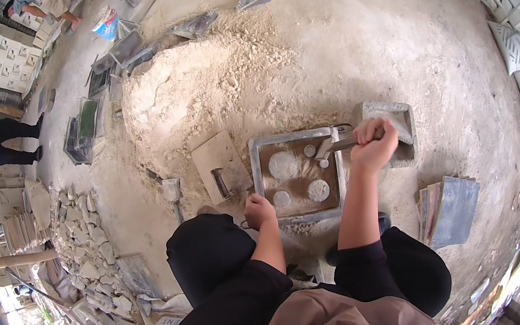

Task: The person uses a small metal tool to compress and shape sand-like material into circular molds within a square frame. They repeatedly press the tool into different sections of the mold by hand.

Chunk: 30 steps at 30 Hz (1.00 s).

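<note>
A square grey metal mould (293, 136) lies on the ground in front of me. In its brown bed sit several pale round discs, the largest disc (284, 166) at the upper left. My right hand (374, 144) is wrapped round the handle of a small trowel (335, 146), whose blade is over the mould's right side, by the small discs. My left hand (259, 212) is closed at the mould's near left corner. A thin curved handle shows beside that fist, but what the fingers hold is hidden.
Right of the mould stands a grey trough (410, 116). To its left lies a pale flat board (206, 151), with a small scoop (172, 189) beyond. A sandy powder heap (189, 82) spreads ahead. Stacked panels (454, 211) lie at right, stone rubble (81, 237) at left. Another person (4, 140) stands far left.
</note>
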### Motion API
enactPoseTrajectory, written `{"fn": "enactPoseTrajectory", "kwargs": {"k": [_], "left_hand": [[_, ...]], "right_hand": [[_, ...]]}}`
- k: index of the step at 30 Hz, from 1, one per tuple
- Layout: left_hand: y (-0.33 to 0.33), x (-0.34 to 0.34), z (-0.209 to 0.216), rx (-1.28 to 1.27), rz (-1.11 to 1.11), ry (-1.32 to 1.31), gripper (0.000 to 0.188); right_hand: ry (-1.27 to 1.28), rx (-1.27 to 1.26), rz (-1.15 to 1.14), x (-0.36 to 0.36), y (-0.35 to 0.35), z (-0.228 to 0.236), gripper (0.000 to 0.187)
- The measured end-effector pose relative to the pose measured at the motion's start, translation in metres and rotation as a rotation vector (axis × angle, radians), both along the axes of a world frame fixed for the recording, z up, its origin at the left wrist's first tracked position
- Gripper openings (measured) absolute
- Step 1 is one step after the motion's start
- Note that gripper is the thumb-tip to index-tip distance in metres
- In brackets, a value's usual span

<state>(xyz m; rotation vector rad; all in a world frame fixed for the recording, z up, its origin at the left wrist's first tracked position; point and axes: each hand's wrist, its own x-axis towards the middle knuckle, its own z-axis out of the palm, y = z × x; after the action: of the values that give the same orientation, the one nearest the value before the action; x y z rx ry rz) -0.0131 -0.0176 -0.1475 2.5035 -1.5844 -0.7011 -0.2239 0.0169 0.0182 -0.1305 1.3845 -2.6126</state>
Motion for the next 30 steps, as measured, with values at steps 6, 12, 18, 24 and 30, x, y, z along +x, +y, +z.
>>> {"fn": "enactPoseTrajectory", "kwargs": {"k": [6, 12, 18, 24, 30], "left_hand": [[-0.001, -0.001, -0.008, -0.031, 0.005, -0.013, 0.039], [-0.001, 0.001, -0.008, -0.034, -0.010, 0.005, 0.039], [0.000, 0.001, -0.003, -0.031, 0.000, 0.015, 0.038], [0.001, 0.004, -0.007, -0.011, -0.018, 0.023, 0.038], [0.001, 0.002, -0.009, -0.038, -0.001, 0.020, 0.038]], "right_hand": [[-0.004, 0.080, 0.083, 0.005, -0.014, 0.000, 0.035], [-0.035, -0.003, -0.116, 0.015, 0.003, -0.005, 0.035], [-0.046, 0.028, -0.296, 0.026, 0.007, 0.009, 0.035], [0.085, 0.094, -0.089, 0.034, -0.009, -0.006, 0.026], [0.200, 0.043, 0.854, -0.004, 0.022, -0.006, 0.028]]}}
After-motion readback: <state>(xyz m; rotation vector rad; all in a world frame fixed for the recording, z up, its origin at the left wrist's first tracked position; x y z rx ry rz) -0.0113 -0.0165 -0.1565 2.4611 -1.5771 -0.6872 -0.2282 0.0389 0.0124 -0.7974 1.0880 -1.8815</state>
